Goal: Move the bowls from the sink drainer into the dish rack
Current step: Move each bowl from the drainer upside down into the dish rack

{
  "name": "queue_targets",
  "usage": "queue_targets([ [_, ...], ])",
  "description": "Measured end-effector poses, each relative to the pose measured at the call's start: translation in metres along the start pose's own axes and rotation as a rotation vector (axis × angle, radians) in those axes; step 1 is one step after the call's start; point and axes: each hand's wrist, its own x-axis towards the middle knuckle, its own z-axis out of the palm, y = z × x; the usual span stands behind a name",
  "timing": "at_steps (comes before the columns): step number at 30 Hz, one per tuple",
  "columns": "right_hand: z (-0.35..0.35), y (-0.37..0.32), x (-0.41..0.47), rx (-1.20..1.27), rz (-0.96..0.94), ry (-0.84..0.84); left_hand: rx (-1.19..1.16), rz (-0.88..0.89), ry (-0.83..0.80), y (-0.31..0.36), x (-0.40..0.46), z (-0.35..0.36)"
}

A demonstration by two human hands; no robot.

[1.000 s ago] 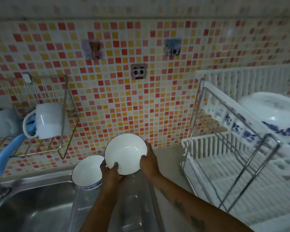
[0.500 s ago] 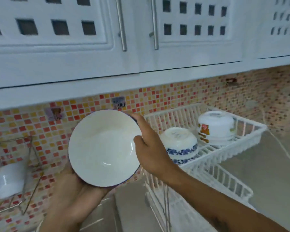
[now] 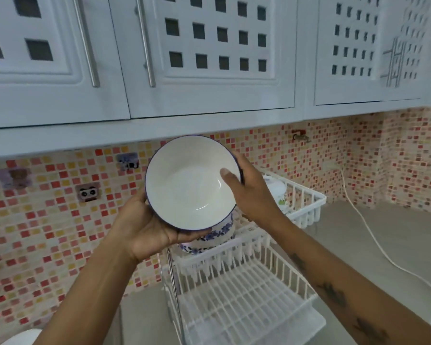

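Note:
A white bowl [image 3: 189,185] with a thin dark-blue rim is held up in the air, its inside facing me. My left hand [image 3: 147,227] cups it from below and behind. My right hand [image 3: 249,190] grips its right rim, thumb inside. Under the bowl stands the white two-tier dish rack [image 3: 241,302]. On its upper tier an upturned blue-patterned bowl [image 3: 209,241] shows partly below the held bowl, and a white lidded container [image 3: 276,190] sits further right. Another white bowl's edge [image 3: 23,338] shows at the bottom left corner.
White wall cupboards [image 3: 209,58] with metal handles hang close above the held bowl. Mosaic tiles [image 3: 47,220] with small sticker hooks cover the wall. A grey countertop [image 3: 396,245] with a white cable [image 3: 373,240] lies to the right of the rack.
Both hands have lifted the bowl from the drainer and carried it right, over the rack's upper tier. My view has swung up and right; the sink has left the frame.

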Motion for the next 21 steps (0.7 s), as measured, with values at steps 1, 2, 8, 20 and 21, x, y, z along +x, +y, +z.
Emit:
queue_targets([
  [1, -0.006, 0.003, 0.005, 0.019, 0.026, -0.002, 0.039, -0.002, -0.018, 0.000, 0.003, 0.004],
  [2, -0.012, 0.007, 0.011, 0.047, 0.050, -0.003, 0.090, 0.002, -0.025, -0.001, 0.004, 0.010],
  [8, -0.026, 0.019, 0.033, 0.129, 0.196, -0.126, 0.436, 0.364, 0.207, -0.010, 0.023, 0.018],
  [20, -0.009, 0.060, 0.064, 0.044, 0.498, -0.374, 1.269, 0.746, 0.290, -0.021, 0.043, 0.001],
  [21, -0.008, 0.061, 0.065, 0.052, 0.506, -0.390, 1.298, 0.740, 0.302, -0.023, 0.045, -0.001],
])
